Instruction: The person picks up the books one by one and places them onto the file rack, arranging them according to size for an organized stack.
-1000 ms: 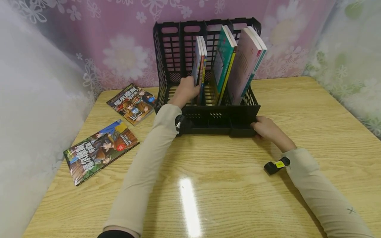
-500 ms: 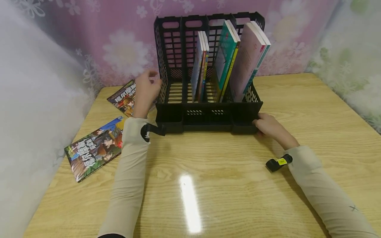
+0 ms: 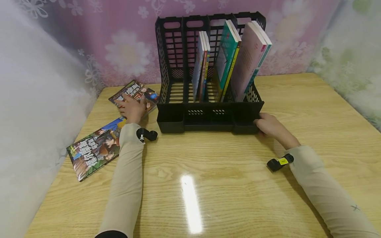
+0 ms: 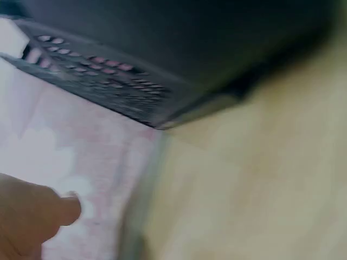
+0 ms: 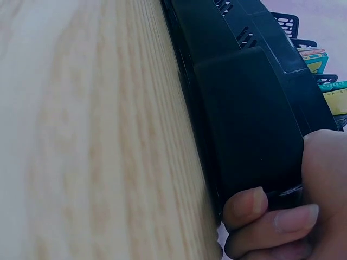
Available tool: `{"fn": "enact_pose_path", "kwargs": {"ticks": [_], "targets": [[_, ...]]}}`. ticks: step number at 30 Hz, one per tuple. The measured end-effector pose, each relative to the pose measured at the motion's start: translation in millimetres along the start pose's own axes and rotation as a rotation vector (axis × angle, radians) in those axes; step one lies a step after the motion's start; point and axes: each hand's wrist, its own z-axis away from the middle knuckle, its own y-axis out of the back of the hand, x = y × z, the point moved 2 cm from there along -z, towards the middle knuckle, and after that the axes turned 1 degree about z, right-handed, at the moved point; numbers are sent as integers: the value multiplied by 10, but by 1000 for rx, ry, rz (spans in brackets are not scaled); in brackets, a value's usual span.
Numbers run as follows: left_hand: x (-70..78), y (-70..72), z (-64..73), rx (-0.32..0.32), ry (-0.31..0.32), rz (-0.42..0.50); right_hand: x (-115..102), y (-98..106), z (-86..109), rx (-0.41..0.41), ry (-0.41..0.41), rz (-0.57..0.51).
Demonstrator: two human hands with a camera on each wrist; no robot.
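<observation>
A black plastic book rack [image 3: 171,114] stands toward the back of the table, holding several upright books. My right hand [image 3: 269,125] grips its front right corner; in the right wrist view, curled fingertips [image 5: 293,219] wrap the corner of the front compartment. Left of the rack, a comic-style book [image 3: 135,86] lies flat. My left hand [image 3: 133,108] reaches over that book with fingers spread across its near left part, hiding some of the cover. A second illustrated book [image 3: 92,152] lies nearer me, its upper right end partly covered by the left wrist and sleeve.
In the rack stand two thin books [image 3: 200,66], a teal book [image 3: 224,61] beside a yellow-spined one, and a thick pink book [image 3: 247,62]. The wooden table [image 3: 232,185] meets a flowered curtain [image 3: 128,53] behind.
My left hand has left the thin books inside the rack, moved left past its side, and come down over the farther flat book. The right hand keeps its hold on the corner.
</observation>
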Motion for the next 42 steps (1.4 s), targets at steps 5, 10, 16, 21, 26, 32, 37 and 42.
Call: {"fn": "enact_pose_path", "kwargs": {"ticks": [5,10,16,21,26,32,37,42], "targets": [[-88,-79,0,129,-12,70,-32,-17,-9,-7,-6,0],[-75,-40,-31,176,41,86,-30,-28,-14,4,-4,9],[12,52,-69,107,101,14,-12,-4,-4,8,-6,36],[-68,154,-94,32,110,91,-26,-7,-14,12,-6,18],[-226,244,-131,-75,114,459,-16,-7,-34,8,-3,17],[-190,357,-122,-117,106,938,-1,-26,-40,9,3,4],[-6,581,-34,7,-33,1065,-20,-17,-26,9,7,-4],[185,843,96,204,-264,1178,-15,-16,-2,-1,9,5]]}}
